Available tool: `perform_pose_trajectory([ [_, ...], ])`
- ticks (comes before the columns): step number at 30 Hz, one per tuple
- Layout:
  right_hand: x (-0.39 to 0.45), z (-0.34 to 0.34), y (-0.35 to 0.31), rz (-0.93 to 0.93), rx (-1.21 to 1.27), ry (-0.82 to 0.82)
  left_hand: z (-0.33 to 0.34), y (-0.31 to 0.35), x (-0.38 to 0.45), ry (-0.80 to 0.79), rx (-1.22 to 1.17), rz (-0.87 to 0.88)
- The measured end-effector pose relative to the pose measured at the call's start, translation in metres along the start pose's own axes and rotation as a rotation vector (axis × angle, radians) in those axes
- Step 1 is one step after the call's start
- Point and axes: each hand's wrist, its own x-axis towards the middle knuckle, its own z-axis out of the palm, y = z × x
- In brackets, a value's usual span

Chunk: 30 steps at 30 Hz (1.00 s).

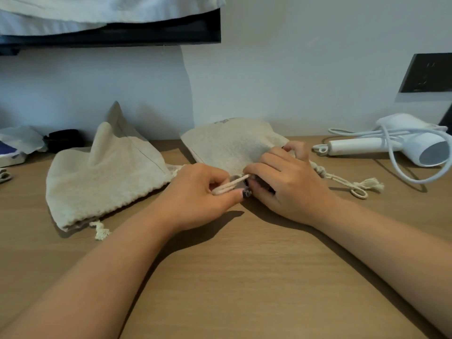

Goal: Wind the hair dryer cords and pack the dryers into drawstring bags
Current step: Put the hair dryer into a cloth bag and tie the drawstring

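bags point(107, 177) – cream | hair dryer point(401, 143) – white | table point(232, 277) – light wood grain | wall socket point(428, 73) – black

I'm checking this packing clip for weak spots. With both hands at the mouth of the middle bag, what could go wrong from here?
The left hand pinches the drawstring while the right hand grips the middle bag at its mouth; a hard pull might cinch it unevenly. The hair dryer at the right is unbagged, and its cord loops loosely on the table, so it could snag when lifted.
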Motion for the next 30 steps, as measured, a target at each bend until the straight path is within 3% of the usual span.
perform_pose_trajectory([
  [4, 0.001, -0.001, -0.006, -0.001, 0.017, -0.007, -0.001, 0.002, -0.001, 0.120, -0.210, 0.023],
  [16, 0.002, -0.002, 0.001, -0.031, 0.027, -0.063, -0.008, -0.016, 0.009, 0.265, -0.261, -0.094],
  [26, -0.005, -0.013, 0.017, -0.046, 0.091, -0.233, -0.005, -0.031, 0.004, 0.319, -0.071, -0.040],
  [30, -0.031, -0.036, 0.025, 0.138, 0.189, -0.362, 0.000, -0.032, 0.002, 0.307, 0.011, -0.066],
])
